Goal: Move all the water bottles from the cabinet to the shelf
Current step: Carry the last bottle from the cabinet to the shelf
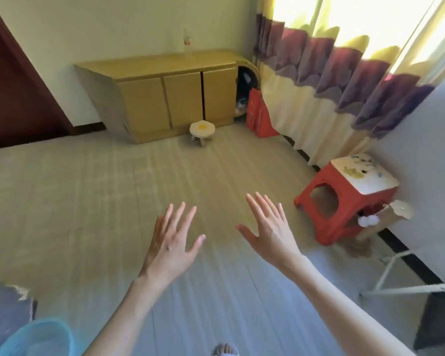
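I face a cabinet against the far wall, a small stool on the floor just before it. A bag leans right of the cabinet. A larger stool stands nearer, right, beside the curtain. A basin lies near left.

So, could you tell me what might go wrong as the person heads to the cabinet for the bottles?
1. The small round stool stands on the floor right in front of the cabinet doors, so it could trip the person or block a door swing.
2. All three doors look shut and no bottles are visible, so the left hand and right hand, both open and empty, may need to search.
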`<state>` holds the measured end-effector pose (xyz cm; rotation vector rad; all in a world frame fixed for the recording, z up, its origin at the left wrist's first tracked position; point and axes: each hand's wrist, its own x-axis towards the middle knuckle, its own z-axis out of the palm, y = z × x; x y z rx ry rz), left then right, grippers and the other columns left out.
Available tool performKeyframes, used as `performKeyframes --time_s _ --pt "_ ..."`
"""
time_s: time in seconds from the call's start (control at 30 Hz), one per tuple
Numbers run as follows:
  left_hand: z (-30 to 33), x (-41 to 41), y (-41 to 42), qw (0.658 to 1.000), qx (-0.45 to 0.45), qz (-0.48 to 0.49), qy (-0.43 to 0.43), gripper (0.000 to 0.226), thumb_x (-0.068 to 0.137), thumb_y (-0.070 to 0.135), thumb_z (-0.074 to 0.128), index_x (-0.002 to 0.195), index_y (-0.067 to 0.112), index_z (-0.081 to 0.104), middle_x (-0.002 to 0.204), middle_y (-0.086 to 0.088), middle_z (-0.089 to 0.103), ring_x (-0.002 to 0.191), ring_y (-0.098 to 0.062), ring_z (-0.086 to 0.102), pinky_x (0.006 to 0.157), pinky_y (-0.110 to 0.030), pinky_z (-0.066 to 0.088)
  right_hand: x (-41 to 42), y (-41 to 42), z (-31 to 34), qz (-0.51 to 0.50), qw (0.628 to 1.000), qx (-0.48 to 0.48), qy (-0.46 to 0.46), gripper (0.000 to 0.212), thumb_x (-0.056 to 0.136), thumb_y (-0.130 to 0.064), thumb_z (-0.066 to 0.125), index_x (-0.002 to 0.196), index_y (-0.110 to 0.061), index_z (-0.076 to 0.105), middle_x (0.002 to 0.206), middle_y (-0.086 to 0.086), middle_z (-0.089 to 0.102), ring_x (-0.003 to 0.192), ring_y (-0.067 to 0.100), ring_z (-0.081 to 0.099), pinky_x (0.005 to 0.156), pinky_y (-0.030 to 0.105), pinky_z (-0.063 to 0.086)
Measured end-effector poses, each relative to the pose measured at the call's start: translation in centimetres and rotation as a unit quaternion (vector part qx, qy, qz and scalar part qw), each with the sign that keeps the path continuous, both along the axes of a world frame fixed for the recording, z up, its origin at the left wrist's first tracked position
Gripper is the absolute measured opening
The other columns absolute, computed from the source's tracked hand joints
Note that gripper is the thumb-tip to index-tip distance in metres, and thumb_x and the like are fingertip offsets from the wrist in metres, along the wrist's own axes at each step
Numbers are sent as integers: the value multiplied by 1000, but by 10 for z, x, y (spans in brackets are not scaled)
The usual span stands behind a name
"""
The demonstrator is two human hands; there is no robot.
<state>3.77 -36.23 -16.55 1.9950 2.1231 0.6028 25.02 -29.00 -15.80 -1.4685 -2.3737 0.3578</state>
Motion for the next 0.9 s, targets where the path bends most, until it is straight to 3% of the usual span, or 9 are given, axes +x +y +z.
performKeyframes --time_s 0.1,0.2,0.37,0.57,0.77,0.9 --pt "2 -22 58 1000 -4 20 0 68 80 57 30 137 20 32 146 -10 32 137 -28 20 109 -51 24 -22 71 7 20 1000 10 -3 77 79 -65 23 143 -21 21 150 9 27 140 26 18 112 43 6" --pt "-1 -47 118 999 -14 35 11 71 78 59 27 138 21 32 147 -9 30 138 -28 18 110 -49 21 -43 133 2 29 1000 6 -1 77 80 -64 25 143 -21 21 150 9 27 140 27 20 113 44 7" --pt "-7 -88 231 999 -6 47 17 74 77 61 23 139 21 29 149 -8 26 139 -27 14 112 -46 16 -78 239 -12 32 999 -6 -1 71 87 -53 45 144 -22 17 152 8 22 141 25 15 113 42 3" --pt "-12 -142 384 998 -46 50 -12 84 67 67 7 142 28 13 154 -1 7 141 -19 -5 113 -36 -1 -130 404 -7 11 1000 -8 -23 72 87 -58 38 145 -27 7 154 4 14 142 22 8 115 43 2" --pt "1 -179 542 999 -39 30 -3 74 77 64 13 142 30 7 154 3 2 139 -12 -12 113 -34 -4 -157 543 7 -13 1000 -8 -16 72 87 -57 38 144 -28 6 154 1 13 142 20 6 115 41 1" --pt "-16 -191 625 998 -53 9 17 77 73 66 5 142 31 5 154 4 1 134 -6 -18 111 -32 -7 -161 631 -12 -27 999 -30 -24 73 87 -58 37 144 -27 5 154 2 14 142 20 7 115 41 1"
